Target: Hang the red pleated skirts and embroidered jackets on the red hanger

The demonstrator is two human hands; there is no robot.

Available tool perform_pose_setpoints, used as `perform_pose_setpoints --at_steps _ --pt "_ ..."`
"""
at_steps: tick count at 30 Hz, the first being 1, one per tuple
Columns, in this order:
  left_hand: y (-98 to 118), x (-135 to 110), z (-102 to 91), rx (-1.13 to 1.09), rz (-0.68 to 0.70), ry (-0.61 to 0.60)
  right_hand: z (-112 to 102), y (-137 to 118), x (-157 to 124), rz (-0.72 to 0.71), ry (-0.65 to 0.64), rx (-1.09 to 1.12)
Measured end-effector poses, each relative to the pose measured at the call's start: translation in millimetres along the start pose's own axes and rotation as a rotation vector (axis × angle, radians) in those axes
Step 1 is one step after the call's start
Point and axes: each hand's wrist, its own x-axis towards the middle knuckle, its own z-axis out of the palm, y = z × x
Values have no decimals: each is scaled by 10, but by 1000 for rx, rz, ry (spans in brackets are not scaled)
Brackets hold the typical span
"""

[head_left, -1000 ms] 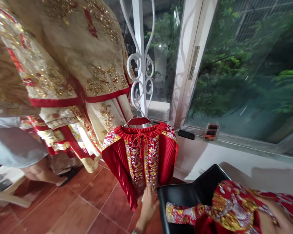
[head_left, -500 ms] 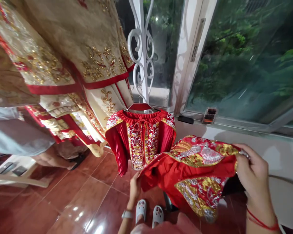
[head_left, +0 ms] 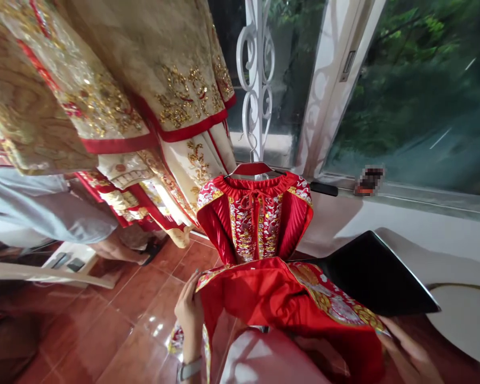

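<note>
Across my lap spreads a red embroidered garment (head_left: pixel 260 298), its plain red lining turned up and its gold-and-silver border folded outward. My left hand (head_left: pixel 190 309), a watch on its wrist, grips the garment's left edge. At the far right corner, my right hand (head_left: pixel 408 346) holds the embroidered border; its fingers are partly hidden under the cloth and blurred. Just beyond hangs a red embroidered jacket (head_left: pixel 256 218) with a gathered, tied neckline, on a red-topped hanger (head_left: pixel 251 168) hooked to a white scrolled metal post.
Long cream-and-gold robes (head_left: pixel 184 96) with red hems hang at the left. Below them are a person's legs in grey shorts (head_left: pixel 52 208) and a white stool (head_left: pixel 70 261). A black chair seat (head_left: pixel 380 277) stands at right, under the window sill, where a dark object (head_left: pixel 324 189) lies.
The garment has come down closer to my body and opened wider, lining upward. My left hand has moved left and my right hand lower, uncovering the black seat. My view has shifted left.
</note>
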Motion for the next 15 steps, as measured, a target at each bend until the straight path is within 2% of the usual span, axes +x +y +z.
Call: perform_pose_setpoints --at_steps 3,5,7,9,11,13,15 --pt "42 106 -8 -8 -46 92 329 15 190 -4 -135 -43" --pt "39 182 -33 -74 -136 85 601 0 344 -53 -203 -77" --pt "17 308 -100 -163 -238 46 907 -22 518 -129 -199 -104" --pt "-11 500 -225 -233 -312 -68 1229 -21 702 -200 -157 -120" --pt "-30 740 -408 -276 -340 -288 1534 14 879 -226 -169 -167" --pt "-30 990 -630 -267 -347 -530 1777 47 1036 -226 -244 -248" --pt "1 1204 -857 -231 -343 -634 1916 -4 1185 -260 -331 -308"
